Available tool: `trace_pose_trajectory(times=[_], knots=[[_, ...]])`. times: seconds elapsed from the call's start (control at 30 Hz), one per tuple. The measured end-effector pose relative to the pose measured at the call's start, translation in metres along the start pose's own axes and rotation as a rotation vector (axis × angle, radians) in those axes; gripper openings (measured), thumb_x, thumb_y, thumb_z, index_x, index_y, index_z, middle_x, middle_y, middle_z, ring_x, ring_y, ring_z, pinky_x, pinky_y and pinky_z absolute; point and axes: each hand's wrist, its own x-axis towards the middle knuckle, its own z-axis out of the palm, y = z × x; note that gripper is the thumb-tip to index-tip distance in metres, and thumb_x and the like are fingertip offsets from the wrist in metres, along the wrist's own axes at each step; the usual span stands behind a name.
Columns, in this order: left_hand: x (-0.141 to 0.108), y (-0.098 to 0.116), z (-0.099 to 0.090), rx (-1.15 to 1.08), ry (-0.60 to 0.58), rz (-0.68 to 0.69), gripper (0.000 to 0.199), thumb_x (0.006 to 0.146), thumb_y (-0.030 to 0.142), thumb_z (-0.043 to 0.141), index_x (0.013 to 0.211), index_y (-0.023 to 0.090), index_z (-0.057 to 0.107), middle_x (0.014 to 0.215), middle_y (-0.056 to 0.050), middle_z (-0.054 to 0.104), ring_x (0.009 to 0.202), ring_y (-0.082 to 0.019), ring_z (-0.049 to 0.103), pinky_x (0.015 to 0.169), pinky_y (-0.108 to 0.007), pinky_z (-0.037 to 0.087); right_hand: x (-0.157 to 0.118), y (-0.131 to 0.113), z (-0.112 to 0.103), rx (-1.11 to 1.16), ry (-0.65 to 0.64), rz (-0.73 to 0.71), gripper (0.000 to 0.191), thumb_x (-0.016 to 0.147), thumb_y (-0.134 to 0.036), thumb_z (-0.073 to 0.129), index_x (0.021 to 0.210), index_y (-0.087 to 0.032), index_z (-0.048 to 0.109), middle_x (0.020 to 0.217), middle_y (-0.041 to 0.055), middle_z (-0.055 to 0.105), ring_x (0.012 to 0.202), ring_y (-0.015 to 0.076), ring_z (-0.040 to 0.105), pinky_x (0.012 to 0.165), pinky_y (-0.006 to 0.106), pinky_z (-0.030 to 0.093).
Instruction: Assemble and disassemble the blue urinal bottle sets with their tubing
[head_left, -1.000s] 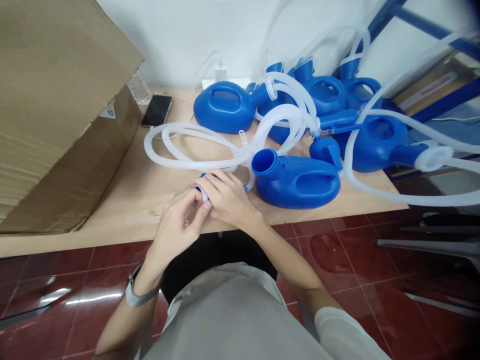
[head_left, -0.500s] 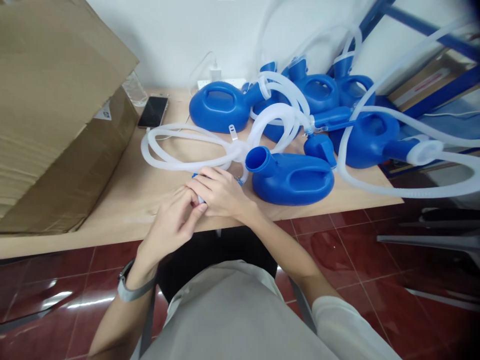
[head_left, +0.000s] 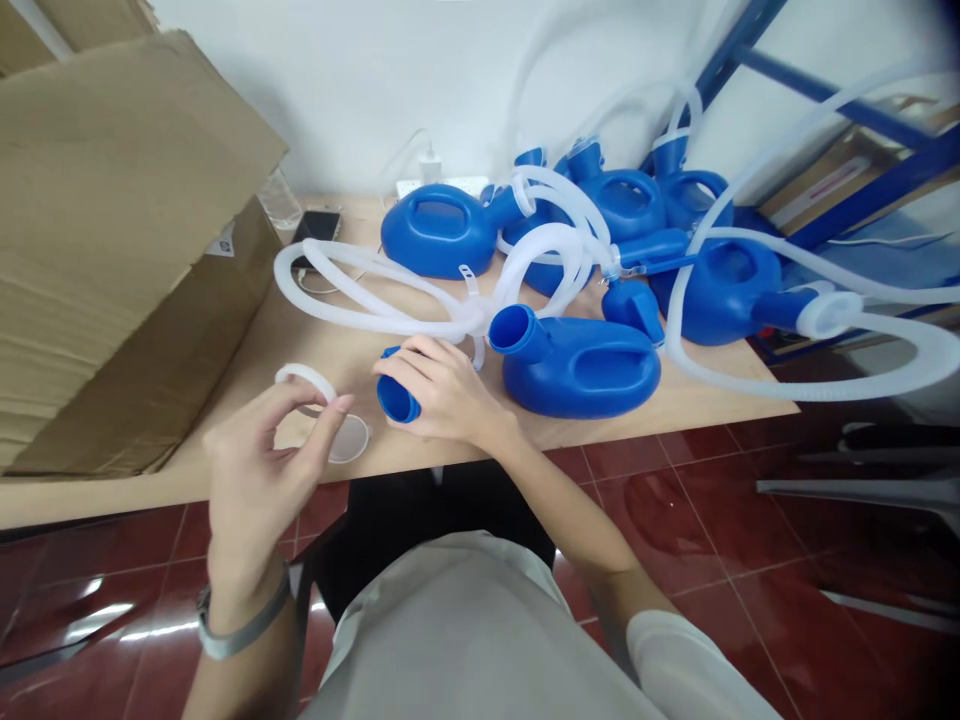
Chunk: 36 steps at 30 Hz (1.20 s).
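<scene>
Between the thumb and fingers of my left hand (head_left: 262, 450) is a translucent white plastic cap (head_left: 349, 440), its round lid hanging below a ring-shaped strap. My right hand (head_left: 446, 390) wraps round a short blue plastic neck piece (head_left: 398, 400), whose open round mouth faces me; the rest is hidden under the fingers. Right of that hand, a blue urinal bottle (head_left: 585, 365) lies on its side with its mouth uncovered. Coiled white tubing (head_left: 367, 313) lies behind both hands, with a small white slotted tab (head_left: 469, 281) on top.
A large cardboard box (head_left: 135, 260) stands at the left of the wooden table (head_left: 262, 350). Several more blue bottles (head_left: 439, 232) with white hoses sit at the back and right. A phone (head_left: 324, 226) and power strip (head_left: 472, 186) are near the wall. A blue metal rack (head_left: 825, 95) stands right.
My left hand has come away from my right hand, moving left and toward me with the white cap. The blue neck piece's open mouth now shows in my right hand.
</scene>
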Motion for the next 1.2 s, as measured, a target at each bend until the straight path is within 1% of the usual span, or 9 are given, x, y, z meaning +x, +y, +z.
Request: trace_pose_trajectory(times=[0.07,0.17,0.3,0.47,0.67,0.77,1.0,1.13,1.2], knots=[[0.009,-0.019,-0.005,0.204,-0.067,0.134,0.025,0.103,0.047,0.068,0.09,0.026,0.067,0.085,-0.001,0.074,0.073,-0.02,0.067,0.074,-0.036,0.049,-0.005,0.002,-0.001,0.008,-0.017,0.027,0.03,0.103,-0.03,0.063,0.128,-0.015,0.068,0.114,0.0117,0.078,0.115,0.0291,0.062,0.098,0.043,0.051],[0.024,-0.047,-0.009,0.413,-0.394,0.307,0.036,0.109,0.042,0.046,0.083,0.025,0.063,0.08,-0.005,0.071,0.07,-0.024,0.065,0.066,-0.036,0.048,-0.009,0.003,0.001,-0.043,-0.084,0.02,0.036,0.105,-0.035,0.064,0.134,-0.014,0.067,0.12,0.0138,0.077,0.114,0.03,0.063,0.098,0.045,0.051],[0.039,-0.063,-0.005,0.463,-0.552,0.39,0.031,0.106,0.031,0.044,0.088,0.025,0.069,0.093,-0.009,0.075,0.091,-0.03,0.071,0.099,-0.05,0.055,-0.013,-0.001,0.014,-0.112,-0.178,-0.013,0.039,0.105,-0.038,0.068,0.136,-0.013,0.067,0.126,0.0153,0.075,0.116,0.0307,0.063,0.098,0.044,0.051],[0.044,-0.074,0.011,0.541,-0.575,0.55,0.037,0.106,0.022,0.039,0.107,0.02,0.076,0.116,-0.018,0.078,0.11,-0.035,0.073,0.105,-0.055,0.056,-0.012,-0.003,0.026,-0.149,-0.205,-0.027,0.037,0.106,-0.032,0.065,0.138,-0.014,0.066,0.125,0.0155,0.075,0.121,0.0314,0.062,0.101,0.046,0.05],[0.049,-0.101,0.02,0.638,-0.544,0.504,0.036,0.098,0.014,0.043,0.119,0.015,0.073,0.123,-0.024,0.076,0.111,-0.041,0.072,0.098,-0.057,0.055,0.0,-0.007,0.029,-0.188,-0.259,-0.028,0.048,0.104,-0.039,0.069,0.144,-0.013,0.064,0.133,0.0176,0.075,0.131,0.0347,0.06,0.105,0.05,0.05],[0.055,-0.11,0.013,0.687,-0.517,0.468,0.036,0.093,0.01,0.044,0.117,0.017,0.071,0.117,-0.022,0.077,0.106,-0.04,0.071,0.095,-0.054,0.053,0.006,-0.01,0.035,-0.179,-0.238,-0.044,0.053,0.108,-0.049,0.063,0.146,-0.012,0.063,0.135,0.0186,0.074,0.133,0.0359,0.059,0.11,0.054,0.048],[0.067,-0.106,-0.016,0.797,-0.432,0.426,0.023,0.096,0.008,0.04,0.094,0.021,0.06,0.096,-0.015,0.071,0.093,-0.033,0.065,0.072,-0.04,0.042,0.002,-0.045,0.044,-0.154,-0.13,-0.072,0.035,0.114,-0.035,0.048,0.135,-0.018,0.071,0.138,0.012,0.075,0.13,0.0301,0.062,0.116,0.054,0.048],[0.062,-0.093,-0.028,0.85,-0.376,0.403,0.022,0.105,0.014,0.039,0.097,0.021,0.059,0.096,-0.01,0.069,0.087,-0.03,0.062,0.068,-0.038,0.038,-0.006,-0.076,0.06,-0.186,-0.153,-0.091,0.048,0.113,-0.049,0.048,0.133,-0.013,0.072,0.139,0.0158,0.075,0.134,0.0327,0.061,0.125,0.06,0.043],[0.055,-0.087,-0.032,0.858,-0.358,0.406,0.021,0.108,0.017,0.042,0.105,0.021,0.062,0.101,-0.009,0.072,0.09,-0.028,0.064,0.077,-0.038,0.044,-0.008,-0.082,0.069,-0.184,-0.182,-0.052,0.057,0.112,-0.055,0.049,0.136,-0.008,0.07,0.141,0.0198,0.073,0.137,0.0357,0.06,0.126,0.064,0.042]])
